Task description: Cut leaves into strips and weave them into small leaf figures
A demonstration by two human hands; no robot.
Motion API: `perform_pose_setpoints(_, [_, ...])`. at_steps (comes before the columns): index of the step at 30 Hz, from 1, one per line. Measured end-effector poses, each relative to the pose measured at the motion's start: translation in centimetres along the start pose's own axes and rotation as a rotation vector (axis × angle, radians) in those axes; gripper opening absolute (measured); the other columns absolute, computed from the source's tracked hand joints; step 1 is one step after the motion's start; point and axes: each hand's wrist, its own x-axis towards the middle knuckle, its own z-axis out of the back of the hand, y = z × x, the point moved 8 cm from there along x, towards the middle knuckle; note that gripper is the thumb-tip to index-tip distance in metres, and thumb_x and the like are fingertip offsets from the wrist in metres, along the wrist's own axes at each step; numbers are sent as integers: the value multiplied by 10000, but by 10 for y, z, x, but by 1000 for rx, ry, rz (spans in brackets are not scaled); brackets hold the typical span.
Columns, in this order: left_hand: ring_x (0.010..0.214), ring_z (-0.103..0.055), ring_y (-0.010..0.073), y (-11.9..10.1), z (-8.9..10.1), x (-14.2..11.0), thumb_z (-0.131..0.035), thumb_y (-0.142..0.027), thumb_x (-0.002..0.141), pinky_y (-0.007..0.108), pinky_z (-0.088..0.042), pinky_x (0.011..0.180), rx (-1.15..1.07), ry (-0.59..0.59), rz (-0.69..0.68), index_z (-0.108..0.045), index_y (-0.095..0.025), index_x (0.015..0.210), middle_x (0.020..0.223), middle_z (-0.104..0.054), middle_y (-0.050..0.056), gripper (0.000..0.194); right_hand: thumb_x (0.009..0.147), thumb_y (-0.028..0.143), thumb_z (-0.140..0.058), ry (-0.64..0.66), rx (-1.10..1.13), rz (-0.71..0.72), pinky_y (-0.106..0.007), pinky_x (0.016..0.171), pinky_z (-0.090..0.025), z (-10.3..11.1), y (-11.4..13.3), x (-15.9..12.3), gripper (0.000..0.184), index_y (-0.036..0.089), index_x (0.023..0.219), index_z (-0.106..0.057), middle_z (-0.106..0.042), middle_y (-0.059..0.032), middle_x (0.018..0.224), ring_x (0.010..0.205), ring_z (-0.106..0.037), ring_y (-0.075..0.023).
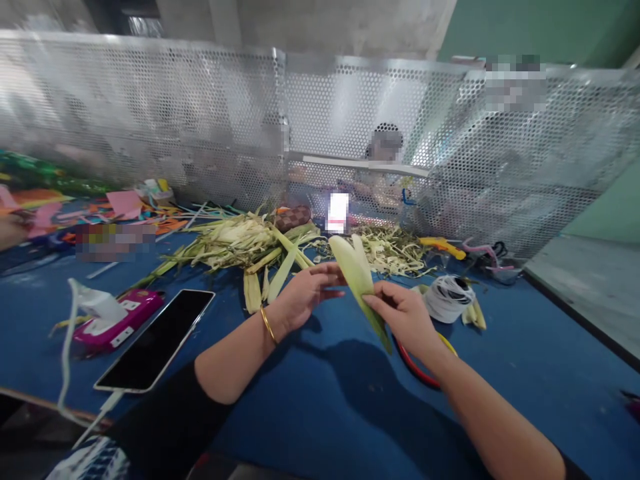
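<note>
A pale green corn husk (356, 270) stands tilted between my hands, its broad end up and its darker tip down near the table. My right hand (403, 310) pinches it at the lower edge between thumb and fingers. My left hand (313, 290), with a gold bangle at the wrist, is beside it with fingers stretched out. Its fingertips reach the husk's left edge; whether they press on it I cannot tell. Beneath my right hand are red and yellow curved handles (417, 367), mostly hidden. A roll of white twine (449, 298) stands just right of that hand.
A heap of husks (235, 240) lies behind my left hand, shredded strips (393, 250) farther right. A phone (160, 340) and magenta power strip (120, 320) with cables are at left. A perforated metal screen (200, 127) closes off the back. Another person's hand (13, 230) shows far left.
</note>
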Motion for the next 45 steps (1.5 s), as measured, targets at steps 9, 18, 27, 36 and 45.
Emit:
perform_pose_setpoints(9, [689, -596, 138, 4, 3, -4, -762, -263, 596, 269, -491, 659, -4, -137, -101, -662, -153, 770, 751, -661, 6, 229, 673, 402, -689, 136, 335, -272, -238, 485, -378, -32, -12, -12, 225, 195, 662, -603, -517, 33, 553, 525, -452, -120])
perform_pose_setpoints(18, [607, -563, 119, 24, -20, -12, -771, -307, 580, 224, -430, 546, 175, 33, 64, -695, -135, 826, 710, -647, 14, 310, 592, 390, -789, -114, 685, -363, -233, 544, -421, -14, -19, -9, 283, 184, 744, -668, -611, -1, 711, 645, -504, -125])
perform_pose_setpoints(27, [501, -447, 73, 23, -18, -11, -717, -377, 653, 198, -361, 498, 133, -105, -51, -631, -140, 679, 580, -561, -30, 254, 573, 390, -794, -134, 673, -406, -231, 529, -416, -21, -21, -13, 288, 170, 610, -610, -555, 31, 564, 566, -487, -103])
perform_pose_setpoints(36, [466, -444, 74, 30, -16, -9, -690, -374, 661, 199, -348, 465, 120, -143, -45, -611, -139, 669, 548, -552, -29, 248, 614, 425, -757, -145, 623, -388, -245, 547, -447, -26, -20, -14, 295, 174, 635, -604, -554, 31, 569, 563, -492, -106])
perform_pose_setpoints(45, [471, -462, 84, 40, -8, -5, -670, -349, 674, 203, -358, 467, 96, -196, -9, -595, -137, 658, 560, -559, -14, 225, 687, 358, -695, -217, 494, -289, -257, 556, -448, -19, -22, -14, 229, 190, 621, -555, -533, 50, 544, 530, -489, -105])
